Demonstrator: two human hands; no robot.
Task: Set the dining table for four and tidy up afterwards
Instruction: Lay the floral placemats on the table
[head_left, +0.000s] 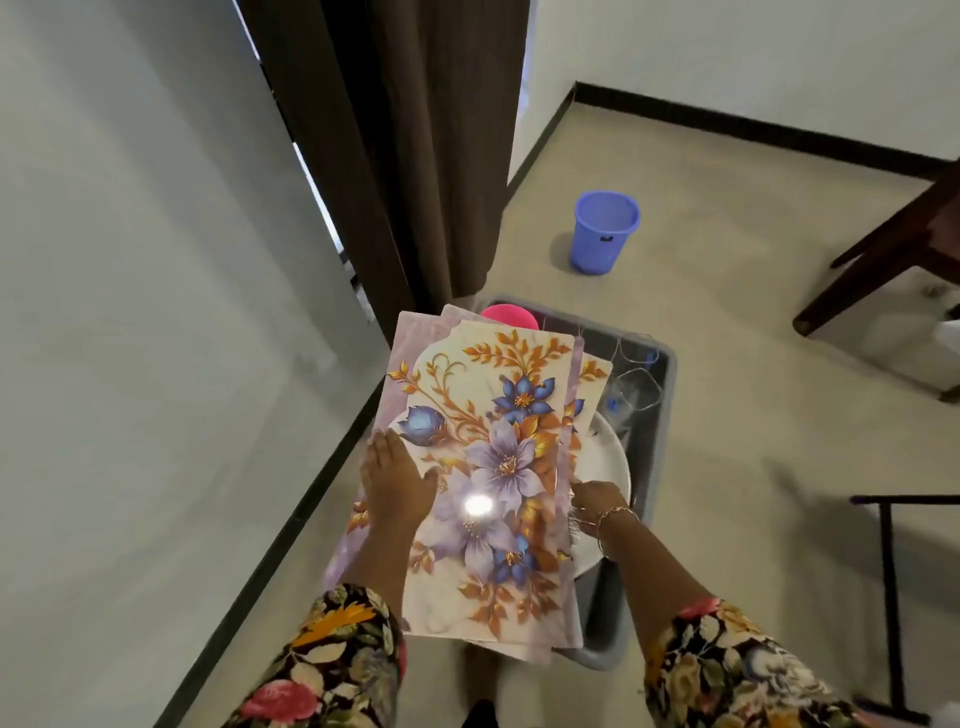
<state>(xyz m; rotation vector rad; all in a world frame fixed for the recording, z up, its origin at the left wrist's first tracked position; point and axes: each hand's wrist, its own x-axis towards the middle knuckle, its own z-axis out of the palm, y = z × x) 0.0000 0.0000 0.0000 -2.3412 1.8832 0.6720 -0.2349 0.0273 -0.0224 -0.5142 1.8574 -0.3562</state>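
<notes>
A stack of floral placemats (498, 467), white with purple and blue flowers and orange leaves, lies over a grey bin (660, 415) on the floor. My left hand (395, 483) rests flat on the stack's left side, fingers together. My right hand (592, 506) grips the stack's right edge, a bracelet at the wrist. Under the mats a white plate (613, 457) shows in the bin, with clear glasses (634, 384) behind it and a pink cup (511, 317) at the far end. The bin's other contents are hidden.
A blue plastic bucket (602, 231) stands on the beige floor beyond the bin. A brown curtain (415, 156) hangs ahead, with a white wall (130, 312) on the left. A dark wooden table leg (883, 260) is at right, and a black metal frame (888, 571) at lower right.
</notes>
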